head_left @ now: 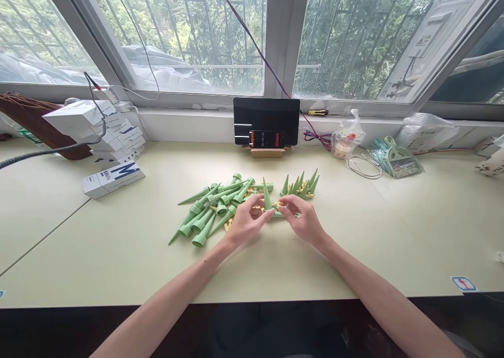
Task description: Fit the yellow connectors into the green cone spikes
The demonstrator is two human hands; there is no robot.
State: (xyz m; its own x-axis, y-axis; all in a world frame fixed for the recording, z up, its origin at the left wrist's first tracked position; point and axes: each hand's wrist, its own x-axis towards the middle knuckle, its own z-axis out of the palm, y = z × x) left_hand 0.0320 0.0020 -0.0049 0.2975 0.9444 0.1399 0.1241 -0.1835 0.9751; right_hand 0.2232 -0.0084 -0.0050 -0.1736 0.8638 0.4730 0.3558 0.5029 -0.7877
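The pale bench (pixel 378 253) ran beneath windows (pixel 177 38), a black screen (pixel 265 115) propped at its back. Between a heap of green cones (pixel 224 199) and a smaller cluster (pixel 305 189), the left hand (pixel 248 220) gripped one upright cone (pixel 266 194); the right hand (pixel 303 219) pinched a yellow piece (pixel 276 204) beside it.

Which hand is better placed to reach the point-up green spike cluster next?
Probably the right hand: it's nearer the cluster, though apparently holding a yellow piece. The left hand, farther off, holds a green spike.
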